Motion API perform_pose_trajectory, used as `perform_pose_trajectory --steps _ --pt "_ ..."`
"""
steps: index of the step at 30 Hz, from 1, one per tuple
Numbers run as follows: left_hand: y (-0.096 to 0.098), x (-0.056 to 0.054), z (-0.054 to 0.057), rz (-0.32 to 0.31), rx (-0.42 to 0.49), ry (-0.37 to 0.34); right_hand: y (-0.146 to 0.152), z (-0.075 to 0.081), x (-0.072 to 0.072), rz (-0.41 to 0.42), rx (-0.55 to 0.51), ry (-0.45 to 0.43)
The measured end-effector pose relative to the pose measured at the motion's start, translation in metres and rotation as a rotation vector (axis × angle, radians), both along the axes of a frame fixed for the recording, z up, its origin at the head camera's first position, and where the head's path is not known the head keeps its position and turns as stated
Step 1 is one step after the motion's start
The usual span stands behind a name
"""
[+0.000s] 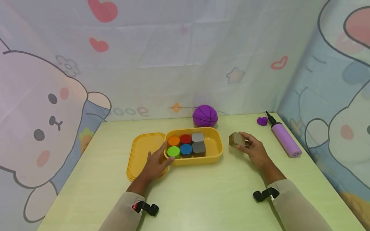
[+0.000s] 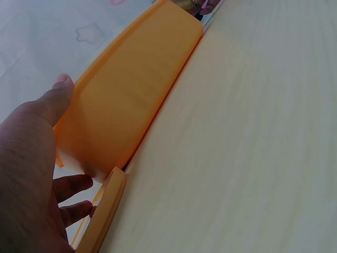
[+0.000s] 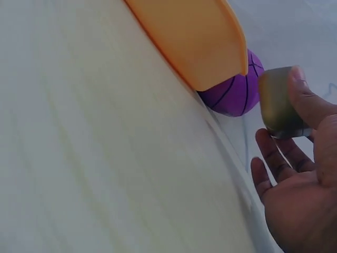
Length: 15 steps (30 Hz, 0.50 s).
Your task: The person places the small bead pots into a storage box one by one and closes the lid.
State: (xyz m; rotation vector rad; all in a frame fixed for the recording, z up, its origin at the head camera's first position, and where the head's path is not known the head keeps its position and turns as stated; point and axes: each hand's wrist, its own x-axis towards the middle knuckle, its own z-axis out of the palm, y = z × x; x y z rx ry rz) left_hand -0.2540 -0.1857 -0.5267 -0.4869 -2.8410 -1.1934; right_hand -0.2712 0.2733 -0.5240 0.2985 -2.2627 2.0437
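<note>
A yellow plastic box (image 1: pixel 213 144) stands open at the middle of the table. Round-topped orange (image 1: pixel 174 141), red (image 1: pixel 186 139), green (image 1: pixel 173 152) and blue pieces (image 1: pixel 186 149) sit in it, beside a light grey square piece (image 1: pixel 198 137) and a dark grey one (image 1: pixel 199 148). My left hand (image 1: pixel 155 164) holds the box's left end, thumb at the front rim and fingers along the end wall. To the right of the box, my right hand (image 1: pixel 254 149) pinches a gold rounded-square block (image 1: pixel 237 139) between thumb and fingers, above the table.
Left of the box lies its flat yellow lid (image 1: pixel 143 150), partly under my left hand. Behind the box rests a purple basketball (image 1: pixel 205 116). At the table's right edge are a purple hand pump (image 1: pixel 286 140) and a small purple heart-shaped piece (image 1: pixel 262 121). A printed curtain (image 1: pixel 173 64) hangs behind.
</note>
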Motion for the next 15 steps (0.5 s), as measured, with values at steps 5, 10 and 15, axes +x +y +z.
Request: perform_pose_trajectory --steps 5,10,15 --pt "-0.001 0.0 0.0 0.0 0.003 0.005 -0.012 0.006 0.0 -0.066 -0.093 0.021" --pt "-0.001 -0.001 0.0 -0.005 0.003 0.004 -0.029 0.008 -0.003 -0.254 -0.043 0.108" --pt "-0.001 -0.001 -0.001 -0.006 0.01 0.007 -0.049 0.007 -0.007 -0.34 0.017 0.23"
